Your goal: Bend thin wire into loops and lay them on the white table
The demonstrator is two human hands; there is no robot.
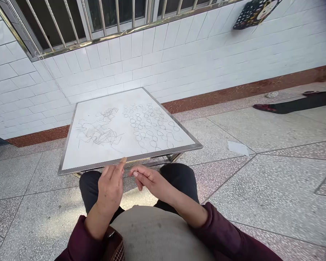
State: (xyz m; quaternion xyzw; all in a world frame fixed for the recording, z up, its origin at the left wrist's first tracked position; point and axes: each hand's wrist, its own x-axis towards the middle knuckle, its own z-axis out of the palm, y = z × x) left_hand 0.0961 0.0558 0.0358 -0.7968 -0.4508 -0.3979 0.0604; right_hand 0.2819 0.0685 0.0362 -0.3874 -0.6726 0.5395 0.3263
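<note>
Tabletop [78,156] sits centre frame, directly above both hands, its near edge running left-right. Left hand [111,188] is nearer: fingers loosely extended, index tip at the metal rim, nothing held. Right hand [148,179] half-curled, fingertips pinched; contents can't be told. Surface white: scribbles left, loop rows right.

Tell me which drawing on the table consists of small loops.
The right drawing, rows of small ovals; the left drawing is tangled scribble.
</note>
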